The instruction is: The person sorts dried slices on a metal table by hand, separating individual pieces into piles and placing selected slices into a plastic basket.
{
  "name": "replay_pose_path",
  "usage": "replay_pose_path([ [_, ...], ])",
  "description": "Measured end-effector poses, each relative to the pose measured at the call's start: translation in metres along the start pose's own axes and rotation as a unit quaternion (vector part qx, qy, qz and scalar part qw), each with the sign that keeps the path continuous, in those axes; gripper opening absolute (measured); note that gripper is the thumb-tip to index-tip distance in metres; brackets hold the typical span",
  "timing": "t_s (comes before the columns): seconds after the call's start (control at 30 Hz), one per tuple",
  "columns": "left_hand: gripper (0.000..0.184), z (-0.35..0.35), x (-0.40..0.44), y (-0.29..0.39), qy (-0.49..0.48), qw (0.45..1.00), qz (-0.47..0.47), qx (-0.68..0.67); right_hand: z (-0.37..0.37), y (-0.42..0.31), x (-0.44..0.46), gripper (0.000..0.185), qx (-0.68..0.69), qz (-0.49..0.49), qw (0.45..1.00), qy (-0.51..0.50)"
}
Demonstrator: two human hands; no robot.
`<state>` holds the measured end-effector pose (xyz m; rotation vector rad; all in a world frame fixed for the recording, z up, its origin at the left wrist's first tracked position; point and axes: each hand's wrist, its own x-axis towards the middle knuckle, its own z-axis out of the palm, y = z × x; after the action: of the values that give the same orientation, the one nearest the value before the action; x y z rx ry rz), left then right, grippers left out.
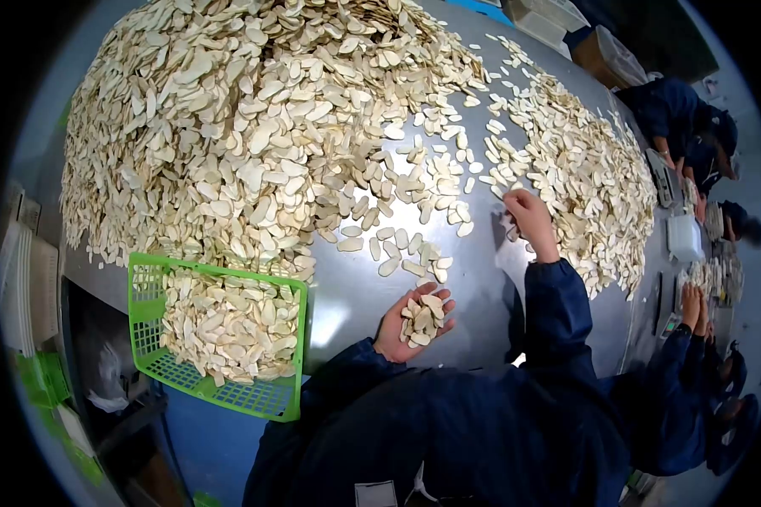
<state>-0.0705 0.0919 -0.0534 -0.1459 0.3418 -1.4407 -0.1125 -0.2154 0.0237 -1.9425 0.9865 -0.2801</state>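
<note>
My left hand is palm up with its fingers curled, cupping a small heap of pale oval dried slices. Over the steel table to the right, my right hand has its thumb and fingers pinched together. What lies between those fingertips is too small to make out. Below that hand, its shadow falls on the metal. A scattered group of slices lies between the large heap and my left hand. Another spread of slices reaches close to my right hand's right side.
A green plastic basket filled with slices stands at the table's front left edge. Co-workers in dark blue clothing sit or stand along the right, one with hands close together. White containers and scales are near them.
</note>
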Motion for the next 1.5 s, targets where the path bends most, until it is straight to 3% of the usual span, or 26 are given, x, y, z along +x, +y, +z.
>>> replay_pose_path([
  [0.07,0.037,-0.001,0.0,-0.001,-0.006,1.0,0.001,0.009,0.025,-0.006,0.018,0.026,-0.07,-0.138,0.988,0.017],
  [0.13,0.036,0.002,0.0,-0.001,0.003,1.0,0.004,0.01,0.054,-0.04,0.023,0.03,-0.136,-0.151,0.979,0.009],
  [0.2,0.036,0.003,0.0,-0.001,0.001,1.0,0.005,0.01,0.087,-0.054,0.032,0.03,-0.222,-0.218,0.945,0.098],
  [0.33,0.036,0.002,0.0,-0.001,0.018,0.999,0.014,0.046,0.104,-0.06,0.039,0.019,-0.29,-0.244,0.923,0.067],
  [0.4,0.036,0.0,0.0,0.0,0.008,0.999,0.01,0.039,0.088,-0.051,0.043,0.014,-0.227,-0.249,0.942,0.009],
  [0.47,0.036,0.0,-0.001,-0.002,-0.004,0.999,0.006,0.032,0.062,-0.058,0.034,0.014,-0.191,-0.132,0.969,-0.08],
  [0.53,0.036,-0.001,-0.001,-0.002,-0.008,1.0,-0.005,0.023,0.041,-0.028,0.046,0.016,-0.249,-0.096,0.96,-0.082],
  [0.57,0.036,0.001,-0.001,-0.002,-0.007,1.0,-0.009,0.023,0.032,-0.01,0.049,0.017,-0.294,-0.16,0.942,-0.024],
  [0.6,0.036,0.002,-0.001,-0.003,-0.006,1.0,-0.014,0.022,0.027,-0.016,0.047,0.02,-0.395,-0.154,0.905,0.041],
  [0.67,0.036,0.0,0.0,-0.003,-0.013,0.999,-0.012,0.028,0.029,-0.029,0.042,0.019,-0.388,-0.184,0.898,0.099],
  [0.8,0.036,-0.004,0.001,-0.001,-0.02,0.999,-0.006,0.025,0.071,-0.049,0.043,0.016,-0.249,-0.272,0.929,0.02],
  [0.97,0.037,0.0,-0.001,0.0,-0.002,0.999,0.01,0.036,0.1,-0.041,0.044,0.013,-0.245,-0.308,0.919,0.036],
  [1.07,0.038,0.0,-0.001,-0.002,0.001,1.0,0.007,0.031,0.079,-0.04,0.041,0.011,-0.137,-0.181,0.972,-0.057],
  [1.1,0.038,-0.001,0.0,-0.002,-0.013,1.0,0.002,0.028,0.065,-0.037,0.047,0.012,-0.021,-0.142,0.983,-0.118],
  [1.13,0.038,-0.002,0.0,-0.002,-0.011,0.999,0.001,0.031,0.057,-0.036,0.052,0.011,0.18,-0.065,0.97,-0.153],
  [1.2,0.038,-0.001,0.0,-0.002,-0.005,0.999,-0.004,0.037,0.044,-0.042,0.067,0.012,0.397,-0.022,0.888,-0.23],
  [1.3,0.039,-0.001,0.001,-0.002,-0.011,0.999,-0.004,0.032,0.051,-0.055,0.094,0.012,0.185,-0.005,0.963,-0.193],
  [1.33,0.039,-0.001,0.001,-0.001,-0.013,0.999,0.001,0.034,0.059,-0.058,0.103,0.013,0.096,-0.055,0.98,-0.163],
  [1.4,0.04,-0.001,0.001,-0.001,-0.016,0.999,0.011,0.039,0.08,-0.059,0.12,0.016,-0.084,-0.153,0.98,-0.098],
  [1.43,0.04,-0.001,0.0,0.0,-0.009,0.999,0.014,0.043,0.086,-0.057,0.125,0.02,-0.182,-0.247,0.95,-0.051],
  [1.5,0.04,0.002,-0.001,0.0,0.006,0.999,0.02,0.048,0.092,-0.057,0.134,0.022,-0.23,-0.249,0.938,-0.076],
])
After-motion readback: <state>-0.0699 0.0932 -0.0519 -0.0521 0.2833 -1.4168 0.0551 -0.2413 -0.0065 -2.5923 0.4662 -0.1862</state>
